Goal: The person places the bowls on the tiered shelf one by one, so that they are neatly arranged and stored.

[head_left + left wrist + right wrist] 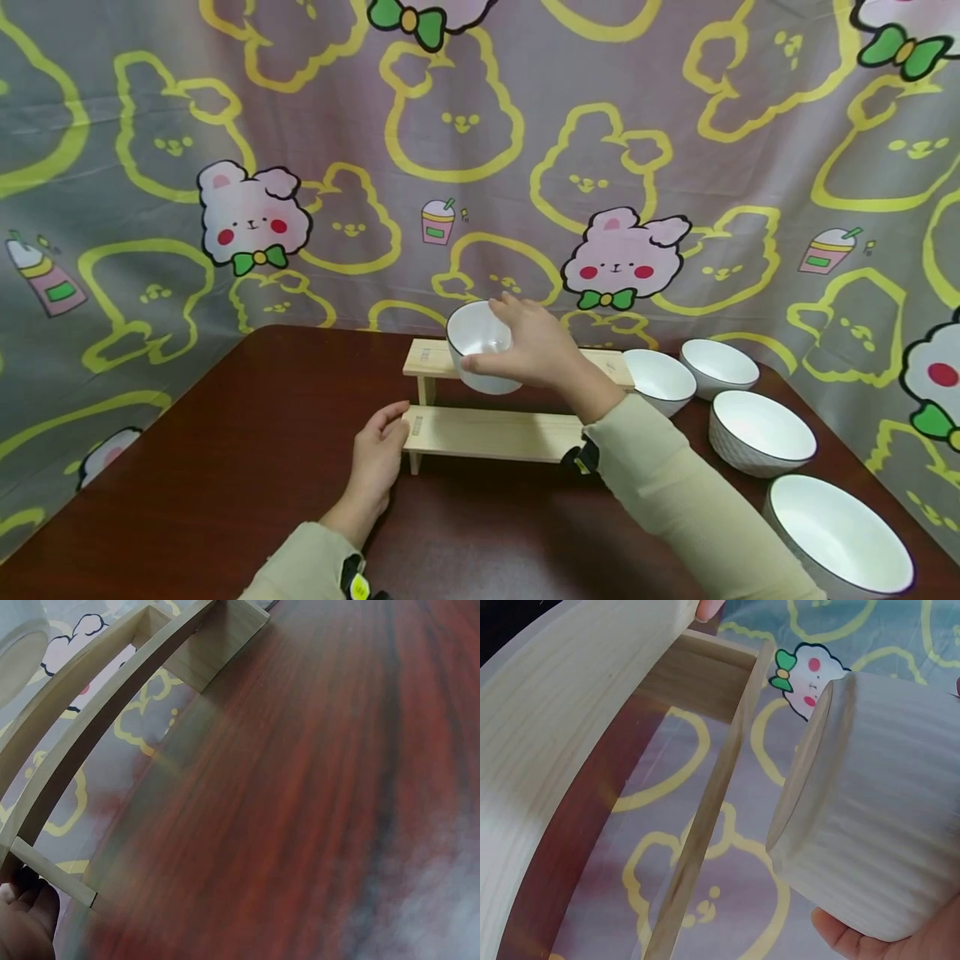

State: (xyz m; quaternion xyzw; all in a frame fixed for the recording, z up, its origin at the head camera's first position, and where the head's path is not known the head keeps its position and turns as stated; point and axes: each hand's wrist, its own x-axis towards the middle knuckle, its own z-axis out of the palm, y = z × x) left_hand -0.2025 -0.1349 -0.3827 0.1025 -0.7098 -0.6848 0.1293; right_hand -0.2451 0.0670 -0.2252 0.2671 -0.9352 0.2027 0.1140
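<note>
A small white bowl [474, 337] with a dark rim and ribbed outside is gripped by my right hand [528, 346], thumb on the near side and fingers at the far rim. It is held in front of the upper board of a two-tier wooden rack [480, 433], overlapping that board in the head view. The right wrist view shows the underside of the bowl [885, 810], raised apart from the rack's boards. My left hand [378, 450] holds the left end of the lower board, fingers bent at its edge.
On the right of the dark red-brown table [247, 467] stand several white bowls: one [660, 379] beside the rack, one [720, 367] behind, a patterned one [761, 433], and a large one [840, 533] near the front. A cartoon-printed curtain [337, 100] hangs behind the table.
</note>
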